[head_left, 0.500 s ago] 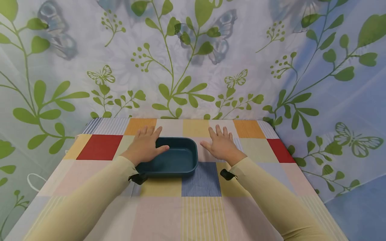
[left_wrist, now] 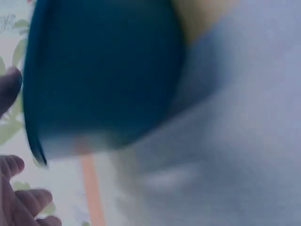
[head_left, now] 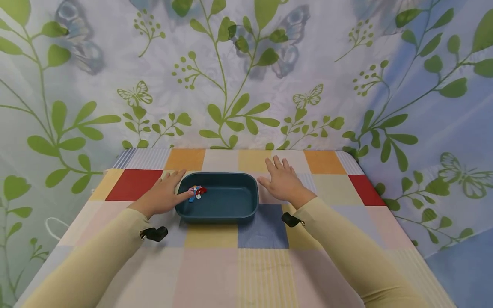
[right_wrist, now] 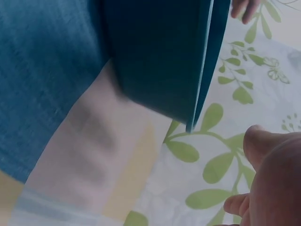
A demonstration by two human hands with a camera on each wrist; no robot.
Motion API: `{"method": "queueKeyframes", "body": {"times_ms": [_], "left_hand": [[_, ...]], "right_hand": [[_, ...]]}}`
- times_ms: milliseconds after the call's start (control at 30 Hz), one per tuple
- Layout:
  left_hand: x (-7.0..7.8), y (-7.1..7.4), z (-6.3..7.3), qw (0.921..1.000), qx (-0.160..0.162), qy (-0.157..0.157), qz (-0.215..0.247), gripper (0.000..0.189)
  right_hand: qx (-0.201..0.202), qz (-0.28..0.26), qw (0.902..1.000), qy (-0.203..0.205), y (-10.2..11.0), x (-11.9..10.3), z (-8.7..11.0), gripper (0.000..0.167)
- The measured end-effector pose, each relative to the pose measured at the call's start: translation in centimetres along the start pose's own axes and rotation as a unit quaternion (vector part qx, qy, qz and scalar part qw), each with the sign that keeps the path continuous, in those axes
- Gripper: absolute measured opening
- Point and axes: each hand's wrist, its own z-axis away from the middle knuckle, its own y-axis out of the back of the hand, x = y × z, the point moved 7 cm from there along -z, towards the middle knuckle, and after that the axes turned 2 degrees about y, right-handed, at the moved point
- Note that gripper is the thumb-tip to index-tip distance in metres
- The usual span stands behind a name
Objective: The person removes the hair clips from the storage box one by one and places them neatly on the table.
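Note:
A dark teal rectangular tray (head_left: 227,203) sits on the patchwork cloth between both hands. A small cluster of colourful pieces (head_left: 198,192), red, blue, pink and white, lies inside at its left end; their kind is too small to make out. My left hand (head_left: 163,194) is spread at the tray's left side, its thumb overlapping the rim. To the right of the tray, my right hand (head_left: 286,183) hovers with fingers extended and holds nothing. Both wrist views show the tray's outer wall (left_wrist: 108,70), with fingertips beside it; the left one is blurred.
A patchwork tablecloth (head_left: 208,273) covers the table. Behind it hangs a curtain (head_left: 246,85) printed with leaves and butterflies. A white cord loop (head_left: 50,226) shows at the table's left edge. Dark straps (head_left: 154,234) hang at the wrists.
My left hand has moved left, off the tray's interior, and the colourful pieces now show where it was. My right hand stays nearly still. The head view has shifted slightly.

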Motion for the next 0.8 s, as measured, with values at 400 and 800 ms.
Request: {"method": "queueKeyframes", "body": {"times_ms": [400,800], "left_hand": [[-3.2,-2.5,1.2,0.9931,-0.041,0.021,0.108,0.097],[-3.3,-3.6,1.1,0.9812,-0.056,0.01,0.184,0.088]], "right_hand": [[-0.003,-0.032,0.9984,0.046,0.0,-4.3,-1.3,0.071],[-0.009,-0.046,0.9948,0.091,-0.5,-9.1,-2.8,0.056]]}}
